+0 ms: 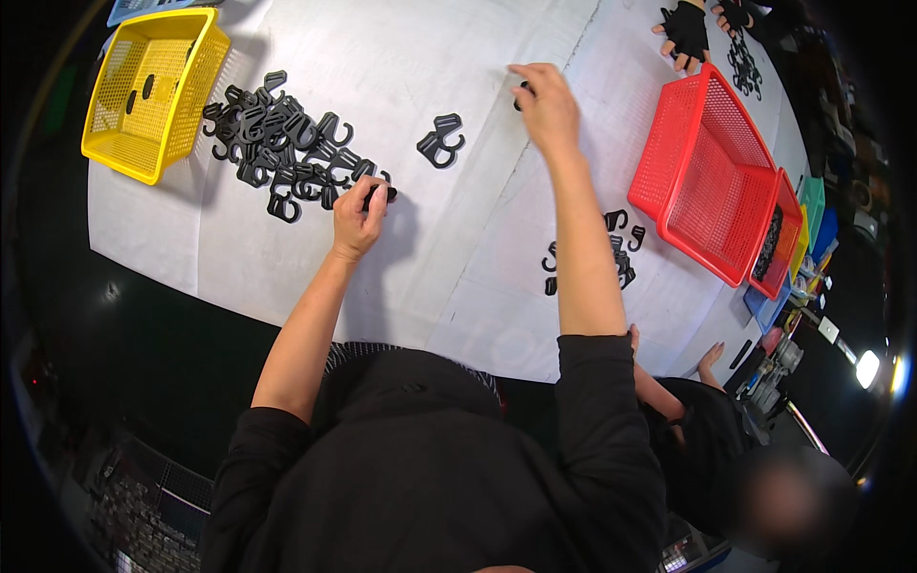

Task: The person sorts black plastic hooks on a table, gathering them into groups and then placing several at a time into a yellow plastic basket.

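A heap of black plastic hook buckles [272, 129] lies on the white table, left of the middle. At its near right edge my left hand [357, 222] is closed, pinching one black hook buckle [380, 193] between thumb and fingers. Farther out to the right, my right hand [551, 112] is bent round a small black piece [522, 95], mostly hidden by the fingers. Between the hands, a little farther off, lie a few loose hook buckles [441, 141]. A smaller group of black buckles [619, 258] sits beside my right forearm, which partly covers it.
A yellow basket [196, 100] with a few black pieces stands at the far left. On the right are a red basket [659, 143] and a smaller red one holding black parts. Gloved hands [686, 33] work at the far right; another person [702, 420] sits close on my right.
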Tool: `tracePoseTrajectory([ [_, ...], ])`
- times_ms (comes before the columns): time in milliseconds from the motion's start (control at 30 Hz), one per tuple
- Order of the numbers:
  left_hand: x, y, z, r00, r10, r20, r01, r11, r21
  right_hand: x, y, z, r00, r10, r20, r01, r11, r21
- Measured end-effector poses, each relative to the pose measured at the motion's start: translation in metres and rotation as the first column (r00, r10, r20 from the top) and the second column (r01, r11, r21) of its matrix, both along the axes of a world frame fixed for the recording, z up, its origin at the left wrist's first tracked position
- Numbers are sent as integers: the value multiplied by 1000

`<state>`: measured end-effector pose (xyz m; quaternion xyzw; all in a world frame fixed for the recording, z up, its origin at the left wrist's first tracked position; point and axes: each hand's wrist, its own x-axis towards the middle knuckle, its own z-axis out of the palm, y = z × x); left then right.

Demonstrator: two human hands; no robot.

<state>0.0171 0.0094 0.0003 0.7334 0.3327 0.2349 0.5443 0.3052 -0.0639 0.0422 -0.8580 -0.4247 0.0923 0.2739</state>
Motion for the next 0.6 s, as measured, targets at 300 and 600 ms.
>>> tracePoseTrajectory([
  [300,-5,3,0,991,-93,-94,91,996,-25,34,-31,-12,935,104,338,-96,995,-41],
  [600,-5,3,-5,994,-69,-83,69,998,-2,-7,-68,-9,740,-408,-535,282,910,-305],
])
